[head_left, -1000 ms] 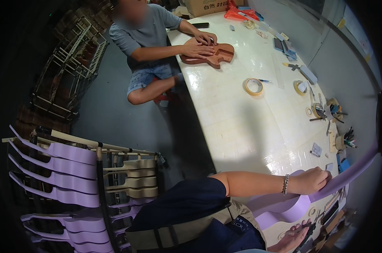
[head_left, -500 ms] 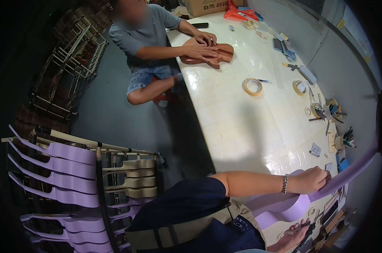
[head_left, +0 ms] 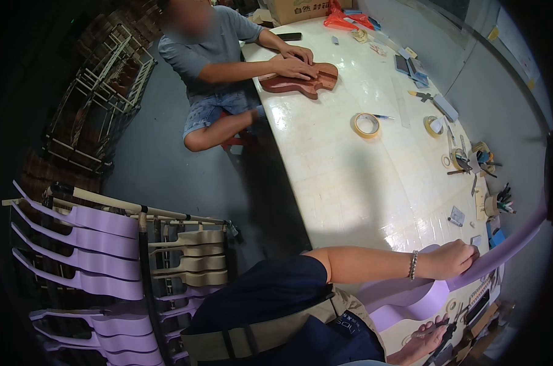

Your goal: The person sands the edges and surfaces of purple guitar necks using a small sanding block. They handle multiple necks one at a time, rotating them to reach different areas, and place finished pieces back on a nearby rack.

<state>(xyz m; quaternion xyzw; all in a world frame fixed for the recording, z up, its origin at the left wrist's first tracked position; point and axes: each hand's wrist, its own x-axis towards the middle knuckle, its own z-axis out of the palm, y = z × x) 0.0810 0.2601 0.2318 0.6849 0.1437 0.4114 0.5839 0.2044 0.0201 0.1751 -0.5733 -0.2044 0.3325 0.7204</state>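
Note:
A lilac guitar [head_left: 432, 300] with a glossy body and long neck lies across the near right of the table, partly behind my left forearm. My left hand [head_left: 452, 260], with a beaded bracelet at its wrist, is closed over the guitar where neck and body meet. A small grey block [head_left: 475, 241] sits right by its knuckles; whether they touch I cannot tell. Beyond the guitar body, low in the view, my right hand [head_left: 418, 345] has curled fingers around or against something dark whose kind is unclear.
Across the white table [head_left: 331, 177], a person works with both hands on a brown wooden guitar body [head_left: 325, 78]. A tape roll [head_left: 366, 125], pen cups [head_left: 499, 204] and small tools line the right side. At left stands a rack of lilac guitars [head_left: 108, 229].
The other person's hands have shifted slightly on the brown guitar body and lie closer together. My own hands and the lilac guitar hold nearly the same place.

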